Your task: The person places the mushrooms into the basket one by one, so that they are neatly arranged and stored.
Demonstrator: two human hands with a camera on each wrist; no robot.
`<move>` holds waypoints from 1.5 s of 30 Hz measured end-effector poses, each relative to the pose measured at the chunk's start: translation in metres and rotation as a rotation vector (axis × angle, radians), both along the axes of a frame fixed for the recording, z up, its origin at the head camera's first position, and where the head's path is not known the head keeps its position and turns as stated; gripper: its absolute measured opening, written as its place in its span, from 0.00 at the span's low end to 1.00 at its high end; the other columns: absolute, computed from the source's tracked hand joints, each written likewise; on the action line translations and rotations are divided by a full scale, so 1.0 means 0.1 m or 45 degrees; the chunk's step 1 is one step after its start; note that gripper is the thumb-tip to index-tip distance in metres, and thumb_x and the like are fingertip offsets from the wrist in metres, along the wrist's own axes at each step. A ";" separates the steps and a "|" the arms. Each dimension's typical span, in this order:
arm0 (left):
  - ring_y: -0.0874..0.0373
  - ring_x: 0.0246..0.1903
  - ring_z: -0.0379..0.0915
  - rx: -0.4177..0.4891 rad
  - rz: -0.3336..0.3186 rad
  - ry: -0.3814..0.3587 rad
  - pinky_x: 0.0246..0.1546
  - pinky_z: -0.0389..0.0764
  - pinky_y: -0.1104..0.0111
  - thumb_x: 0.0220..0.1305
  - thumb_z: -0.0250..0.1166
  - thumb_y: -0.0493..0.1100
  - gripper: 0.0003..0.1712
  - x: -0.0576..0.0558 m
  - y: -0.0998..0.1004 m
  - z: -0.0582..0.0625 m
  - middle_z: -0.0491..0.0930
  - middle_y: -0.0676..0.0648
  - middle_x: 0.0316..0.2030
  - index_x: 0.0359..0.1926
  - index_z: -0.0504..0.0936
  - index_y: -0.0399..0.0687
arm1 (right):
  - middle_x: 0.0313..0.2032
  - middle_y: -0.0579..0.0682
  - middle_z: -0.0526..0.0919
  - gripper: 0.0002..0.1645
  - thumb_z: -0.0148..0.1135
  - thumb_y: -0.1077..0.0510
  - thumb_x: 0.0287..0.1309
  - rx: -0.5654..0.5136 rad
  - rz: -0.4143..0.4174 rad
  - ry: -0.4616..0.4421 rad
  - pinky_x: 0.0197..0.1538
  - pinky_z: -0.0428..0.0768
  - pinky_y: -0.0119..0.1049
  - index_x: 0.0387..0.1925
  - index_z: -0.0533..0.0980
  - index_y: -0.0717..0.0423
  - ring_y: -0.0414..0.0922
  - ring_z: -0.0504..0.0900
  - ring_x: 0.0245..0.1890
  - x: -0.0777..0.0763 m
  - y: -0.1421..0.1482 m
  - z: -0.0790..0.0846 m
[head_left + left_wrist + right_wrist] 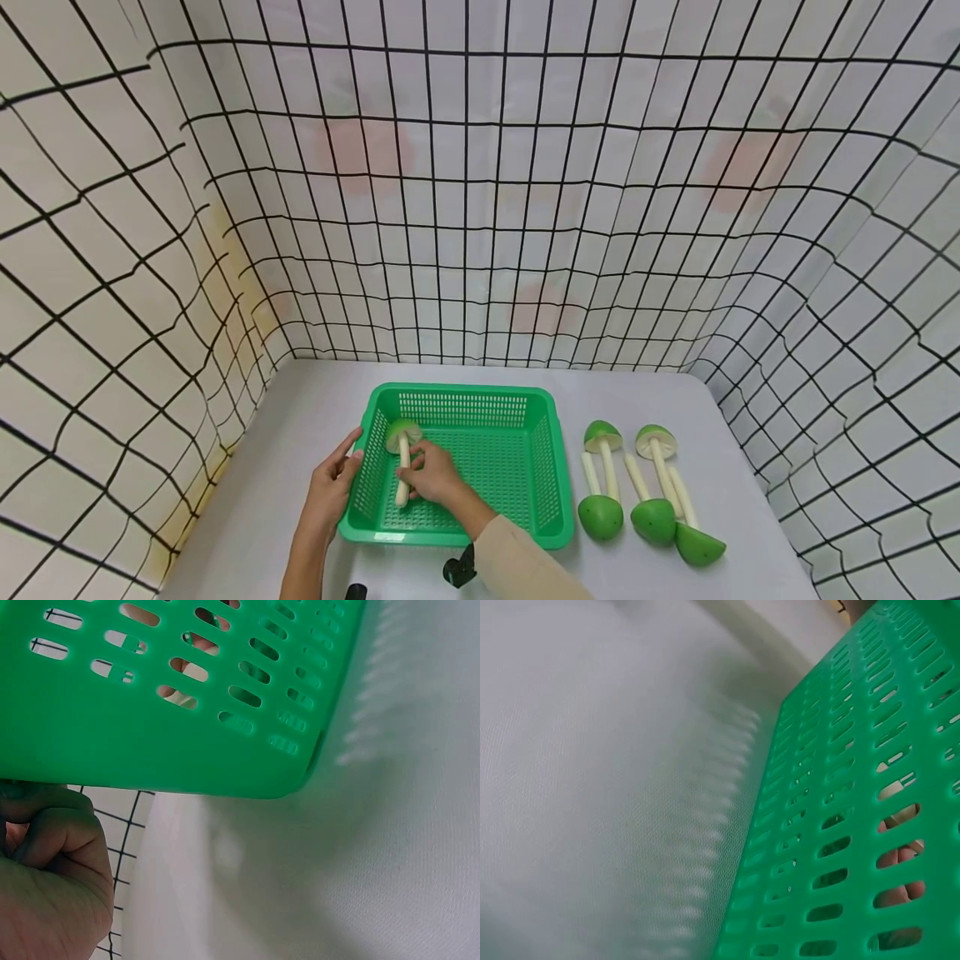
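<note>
A green slotted plastic basket (480, 537) sits on the white table. At its left rim, my left hand (330, 483) grips the edge; the left wrist view shows curled fingers (60, 832) against the basket wall (150, 750). My right hand (435, 475) reaches inside the basket and pinches the pale stem of a toy mushroom (403, 467) with a green cap. That mushroom lies along the basket's left side, cap toward the back. Through the slots in the right wrist view, parts of the right hand's fingers (896, 896) show.
Several more green-capped toy mushrooms (600, 517) lie in a group on the table (637, 392) right of the basket, caps pointing alternately forward and back. Black-grid cloth (480, 208) walls the table on three sides. A small black object (459, 568) stands at the front.
</note>
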State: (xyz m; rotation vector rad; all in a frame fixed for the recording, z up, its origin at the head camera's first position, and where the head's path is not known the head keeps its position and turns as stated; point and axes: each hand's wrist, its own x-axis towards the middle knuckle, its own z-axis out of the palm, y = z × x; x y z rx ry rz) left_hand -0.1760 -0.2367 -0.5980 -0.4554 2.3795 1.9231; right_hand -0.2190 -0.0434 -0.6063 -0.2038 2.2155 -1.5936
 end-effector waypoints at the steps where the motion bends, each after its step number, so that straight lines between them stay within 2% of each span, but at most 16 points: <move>1: 0.54 0.41 0.76 0.004 0.000 -0.003 0.38 0.79 0.67 0.80 0.54 0.54 0.29 0.00 0.00 0.00 0.79 0.40 0.46 0.78 0.66 0.64 | 0.39 0.53 0.78 0.26 0.69 0.60 0.66 -0.006 0.005 -0.005 0.31 0.86 0.38 0.61 0.72 0.64 0.42 0.84 0.25 0.00 0.00 0.00; 8: 0.55 0.40 0.77 0.027 -0.014 0.000 0.38 0.80 0.67 0.81 0.54 0.53 0.29 0.00 -0.02 -0.01 0.79 0.40 0.45 0.78 0.65 0.64 | 0.38 0.52 0.79 0.27 0.69 0.63 0.65 -0.038 0.031 -0.022 0.31 0.86 0.39 0.61 0.72 0.65 0.43 0.84 0.26 0.01 0.00 -0.02; 13: 0.56 0.38 0.74 0.027 -0.014 0.001 0.37 0.78 0.67 0.81 0.54 0.52 0.28 -0.01 -0.02 0.00 0.78 0.42 0.42 0.78 0.66 0.64 | 0.39 0.53 0.80 0.26 0.69 0.66 0.64 -0.038 0.050 -0.040 0.31 0.86 0.41 0.61 0.72 0.65 0.48 0.86 0.29 0.03 0.00 0.00; 21: 0.54 0.40 0.74 0.017 -0.009 -0.022 0.38 0.77 0.65 0.81 0.54 0.51 0.28 -0.03 -0.02 0.00 0.79 0.40 0.44 0.78 0.65 0.61 | 0.40 0.54 0.80 0.24 0.67 0.67 0.65 -0.042 0.048 -0.056 0.32 0.86 0.41 0.60 0.72 0.66 0.50 0.87 0.31 0.04 0.01 0.03; 34: 0.52 0.42 0.75 0.043 -0.022 -0.026 0.39 0.78 0.64 0.81 0.53 0.49 0.28 0.02 0.00 0.11 0.79 0.37 0.46 0.78 0.65 0.59 | 0.41 0.54 0.80 0.22 0.66 0.64 0.67 -0.062 0.025 -0.053 0.34 0.87 0.43 0.59 0.73 0.66 0.53 0.87 0.31 0.05 0.03 0.01; 45: 0.56 0.37 0.72 0.028 -0.011 0.009 0.36 0.76 0.67 0.80 0.55 0.52 0.29 0.00 -0.02 0.01 0.78 0.42 0.41 0.77 0.66 0.62 | 0.43 0.53 0.82 0.25 0.66 0.60 0.68 -0.025 0.029 0.028 0.34 0.85 0.45 0.62 0.72 0.65 0.52 0.87 0.29 0.03 0.11 -0.01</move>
